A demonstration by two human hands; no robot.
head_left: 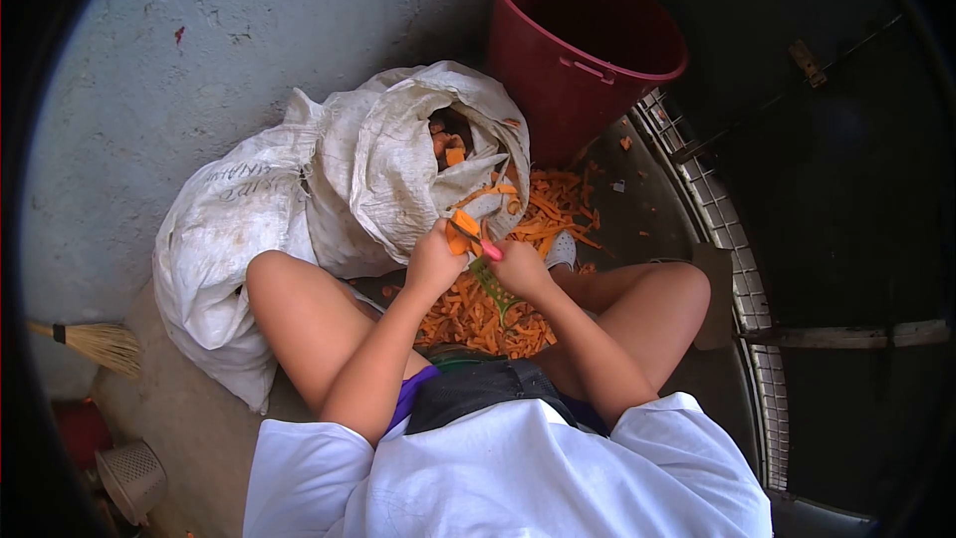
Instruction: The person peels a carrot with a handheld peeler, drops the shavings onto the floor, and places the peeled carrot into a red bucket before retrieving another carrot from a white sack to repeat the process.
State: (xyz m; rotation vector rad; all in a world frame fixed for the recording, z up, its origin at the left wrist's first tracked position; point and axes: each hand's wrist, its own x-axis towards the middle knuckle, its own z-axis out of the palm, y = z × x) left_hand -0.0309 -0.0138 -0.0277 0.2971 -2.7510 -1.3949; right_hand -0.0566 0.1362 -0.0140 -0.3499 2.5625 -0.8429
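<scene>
My left hand (436, 257) grips a piece of orange-fleshed vegetable (461, 231), held in front of the open sack. In my closed right hand (520, 269) is a small knife (493, 251) with a pink handle, its dark blade lying across the orange piece. Both hands are close together between my bent knees. Beneath them, a heap of orange peelings (485, 319) covers the floor, and a green slotted plastic item (492, 289) shows partly behind my right hand. More orange pieces (453, 149) lie inside the mouth of the white woven sack (383, 164).
A deep red bucket (588, 90) stands behind the peelings, right of the sack. Another full white sack (234, 229) leans by the wall at left. A straw broom (105, 347) and a perforated basket (132, 478) are at far left. Wire mesh (737, 269) edges the right side.
</scene>
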